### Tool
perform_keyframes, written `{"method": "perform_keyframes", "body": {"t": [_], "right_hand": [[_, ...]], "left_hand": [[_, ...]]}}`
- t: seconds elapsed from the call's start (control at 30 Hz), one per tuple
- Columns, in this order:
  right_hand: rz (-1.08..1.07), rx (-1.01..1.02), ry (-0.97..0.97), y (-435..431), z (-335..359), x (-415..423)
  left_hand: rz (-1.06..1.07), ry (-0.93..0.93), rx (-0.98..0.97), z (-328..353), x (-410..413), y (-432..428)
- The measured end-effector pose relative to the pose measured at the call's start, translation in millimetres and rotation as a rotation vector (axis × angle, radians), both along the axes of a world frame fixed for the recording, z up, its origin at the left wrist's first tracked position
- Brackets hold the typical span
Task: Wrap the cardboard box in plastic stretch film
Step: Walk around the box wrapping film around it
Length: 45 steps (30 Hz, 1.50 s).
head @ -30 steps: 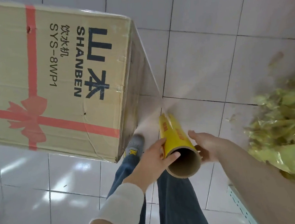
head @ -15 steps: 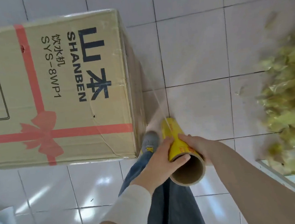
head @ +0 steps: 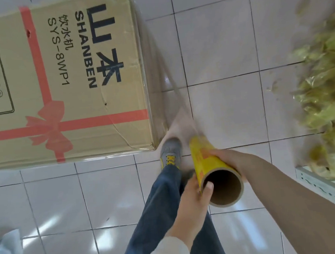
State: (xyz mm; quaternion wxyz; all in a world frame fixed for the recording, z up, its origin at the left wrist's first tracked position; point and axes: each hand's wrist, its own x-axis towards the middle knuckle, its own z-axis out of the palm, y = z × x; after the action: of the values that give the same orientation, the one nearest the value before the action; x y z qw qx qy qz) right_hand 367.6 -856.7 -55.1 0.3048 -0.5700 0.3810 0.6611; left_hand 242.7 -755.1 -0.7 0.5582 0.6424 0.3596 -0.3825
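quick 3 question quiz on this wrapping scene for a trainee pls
1. True or false: the left hand and right hand both hold the roll.
2. The film stretches from the roll to: A the box; B a chair; C a door.
3. Fill in: the big Latin word printed on the box is ____.
Key: 1 true; 2 A; 3 SHANBEN.

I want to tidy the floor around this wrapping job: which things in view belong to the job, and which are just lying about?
In the job: cardboard box; yellow film roll, gripped by left hand and right hand; film sheet running from roll to box.
Lying about: heap of crumpled yellowish plastic; white metal rail; white soft stuff, lower left.
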Motion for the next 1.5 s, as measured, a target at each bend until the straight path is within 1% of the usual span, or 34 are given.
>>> {"method": "perform_keyframes", "body": {"t": [0.03, 0.07, 0.17, 0.2, 0.3, 0.4, 0.43, 0.5, 0.57, 0.63, 0.67, 0.73, 0.77, 0.83, 0.9, 0.97, 1.03, 1.17, 1.23, 1.3, 1.4, 1.5], "right_hand": [[0.076, -0.004, -0.009, 2, -2, -5], [0.103, -0.001, -0.014, 3, -2, -10], [0.050, -0.002, -0.015, 8, -8, -22], [0.032, 0.006, 0.000, 10, -8, -25], [-0.033, 0.033, -0.033, 14, -11, -32], [-0.100, 0.011, 0.013, 11, -4, -37], [-0.156, 0.014, 0.025, 8, -2, -42], [-0.220, 0.014, 0.025, 3, 2, -54], [-0.347, 0.029, 0.098, 6, 7, -71], [-0.353, 0.020, 0.094, 17, 10, -85], [-0.317, -0.010, 0.067, 24, 8, -92], [-0.193, -0.016, -0.005, 38, 8, -99], [-0.168, -0.014, -0.035, 42, 6, -102], [-0.172, -0.006, -0.031, 50, 3, -109], [-0.187, 0.005, 0.006, 57, -2, -116], [-0.239, 0.021, 0.030, 66, -2, -122], [-0.340, 0.055, 0.088, 71, -8, -134], [-0.507, 0.086, 0.106, 76, -10, -155], [-0.559, 0.073, 0.101, 74, -12, -164], [-0.593, 0.072, 0.087, 73, -9, -171], [-0.510, 0.106, 0.057, 75, -7, -177], [-0.523, 0.081, 0.088, 82, -6, -181]], "left_hand": [[-0.063, 0.028, -0.033, 1, -10, -1], [-0.083, 0.019, -0.040, -1, -19, 0], [-0.043, -0.023, -0.026, -1, -12, 16], [-0.063, -0.051, -0.030, -1, -3, 24], [-0.236, -0.123, -0.040, -3, 21, 41], [-0.368, -0.148, 0.013, -5, 18, 49], [-0.365, -0.141, 0.027, -7, 11, 52], [-0.286, -0.124, 0.037, -8, -7, 57], [-0.216, -0.102, 0.016, -8, -27, 59], [-0.246, -0.081, -0.027, -3, -42, 62], [-0.290, -0.070, -0.053, -2, -49, 66], [-0.410, -0.060, -0.112, -3, -62, 78], [-0.475, -0.052, -0.139, -4, -64, 86], [-0.543, -0.019, -0.127, -11, -60, 103], [-0.544, 0.017, -0.103, -16, -46, 115], [-0.571, -0.002, -0.162, -17, -31, 119], [-0.639, -0.029, -0.189, -15, -25, 121], [-0.736, -0.061, -0.084, -21, -42, 134], [-0.708, -0.059, -0.033, -23, -55, 138], [-0.620, -0.055, -0.011, -17, -64, 137], [-0.488, -0.056, 0.010, -10, -77, 130], [-0.410, -0.052, 0.019, -5, -94, 131]]}}
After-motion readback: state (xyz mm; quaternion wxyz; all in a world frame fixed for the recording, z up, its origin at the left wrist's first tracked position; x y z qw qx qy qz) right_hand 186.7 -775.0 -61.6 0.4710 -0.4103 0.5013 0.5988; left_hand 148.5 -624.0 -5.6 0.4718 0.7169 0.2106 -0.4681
